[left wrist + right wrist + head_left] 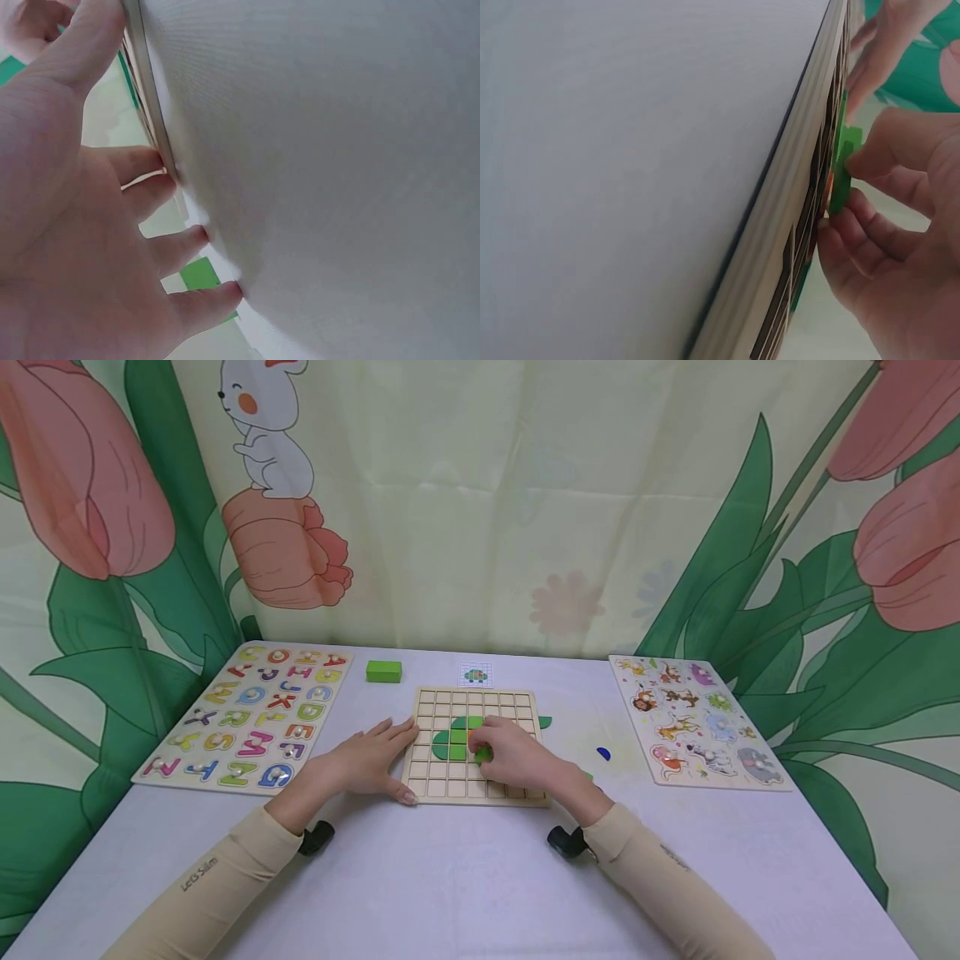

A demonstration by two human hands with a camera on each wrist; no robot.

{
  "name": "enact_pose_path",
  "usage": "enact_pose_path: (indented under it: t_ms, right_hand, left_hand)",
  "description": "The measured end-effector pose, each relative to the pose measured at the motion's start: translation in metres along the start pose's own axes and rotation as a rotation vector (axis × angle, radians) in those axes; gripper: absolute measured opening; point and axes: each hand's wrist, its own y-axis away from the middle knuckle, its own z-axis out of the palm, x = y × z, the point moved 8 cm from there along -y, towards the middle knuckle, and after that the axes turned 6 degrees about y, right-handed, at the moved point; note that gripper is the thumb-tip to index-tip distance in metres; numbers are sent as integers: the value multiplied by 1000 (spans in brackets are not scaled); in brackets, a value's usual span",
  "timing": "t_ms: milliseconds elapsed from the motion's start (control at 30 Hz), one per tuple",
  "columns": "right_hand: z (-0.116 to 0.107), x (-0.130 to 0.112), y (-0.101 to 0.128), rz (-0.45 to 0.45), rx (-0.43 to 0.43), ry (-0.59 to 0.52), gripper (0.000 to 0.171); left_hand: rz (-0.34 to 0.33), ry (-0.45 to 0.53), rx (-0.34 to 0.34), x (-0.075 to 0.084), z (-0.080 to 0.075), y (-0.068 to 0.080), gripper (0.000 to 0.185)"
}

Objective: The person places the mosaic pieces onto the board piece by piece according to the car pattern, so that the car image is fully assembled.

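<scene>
A wooden grid board (435,789) lies on the table in front of me, with light and dark green tiles (457,750) set in its middle squares. My left hand (371,756) rests at the board's left edge, thumb and fingers spread; in the left wrist view the fingers look fairly straight. Over the board's middle, my right hand (517,758) pinches a small green tile (846,169) between thumb and fingertips. A bit of orange shows beside that tile; the hand hides the squares beneath it.
Behind the board lies a pattern card (476,675), with a green block (384,672) to its left. A letter puzzle (247,718) lies left, an animal puzzle (690,718) right. A dark green piece (546,722) and a blue half-circle (603,753) lie right of the board.
</scene>
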Motion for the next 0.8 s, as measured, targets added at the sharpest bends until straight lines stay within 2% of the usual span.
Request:
enact_pose_path:
  t_ms: [200, 800]
  right_hand:
    - [1, -5, -5, -26, 26, 31, 25]
    - [0, -8, -7, -24, 59, 55, 21]
  left_hand:
    - [0, 2, 4, 0, 0, 0, 116]
    - [4, 3, -3, -3, 2, -2, 116]
